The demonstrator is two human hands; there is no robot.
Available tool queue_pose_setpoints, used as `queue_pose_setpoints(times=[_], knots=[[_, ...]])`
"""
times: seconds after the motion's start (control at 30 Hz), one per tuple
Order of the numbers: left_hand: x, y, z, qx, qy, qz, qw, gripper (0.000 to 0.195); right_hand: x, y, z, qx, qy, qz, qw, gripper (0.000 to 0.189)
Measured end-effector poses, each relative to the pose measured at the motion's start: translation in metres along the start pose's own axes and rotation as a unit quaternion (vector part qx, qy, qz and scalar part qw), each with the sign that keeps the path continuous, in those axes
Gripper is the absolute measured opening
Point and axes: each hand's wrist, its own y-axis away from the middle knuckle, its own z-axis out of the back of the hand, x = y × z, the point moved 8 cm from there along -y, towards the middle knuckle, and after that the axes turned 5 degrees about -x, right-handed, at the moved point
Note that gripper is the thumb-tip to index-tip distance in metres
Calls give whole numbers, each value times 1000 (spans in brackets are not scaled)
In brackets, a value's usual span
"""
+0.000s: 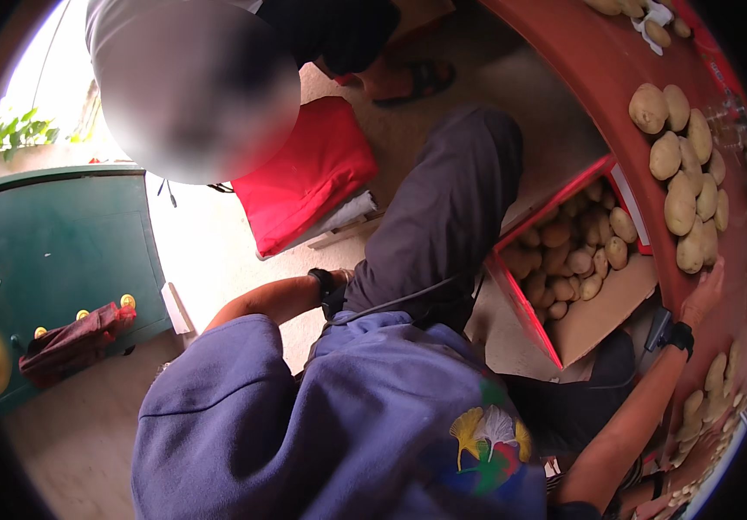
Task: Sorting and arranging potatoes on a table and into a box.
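At the red-brown table's edge, my right hand (703, 294) reaches beside a group of potatoes (689, 175). Its fingers are stretched out by the lowest potatoes, and nothing shows in its grasp. A black strap with a grey device (658, 329) is on that wrist. My left hand (347, 275) lies against my dark trouser leg (448, 195), mostly hidden by the thigh and the wrist strap (322, 281). Between my leg and the table, a red-edged open cardboard box (601, 318) holds many more potatoes (558, 247).
The curved table (614, 84) bears more potatoes (715, 383) near and far. Another person (341, 29) sits opposite, by a red cushion (321, 156). A co-worker's forearm (636, 500) shows at lower right. A green cabinet (74, 240) with a dark red cloth (77, 341) stands left.
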Motion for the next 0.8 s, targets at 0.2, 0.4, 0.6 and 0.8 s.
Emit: queue_pose_setpoints(times=[0.2, 0.4, 0.6, 0.8], knots=[[11, 2, 0, -16, -42, -22, 999, 19, -4, -10, 2, 17, 65, 49, 997, 47], [18, 0, 3, -24, -59, -30, 998, 19, -3, -5, 2, 0, 24, 16, 1000, 52], [16, 1, 12, -56, -60, -46, 996, 20, 0, -4, 0, 10, 28, 15, 999, 54], [-23, 4, 28, -148, -23, -105, 983, 21, -14, -14, 6, 14, -5, 21, 1000, 50]])
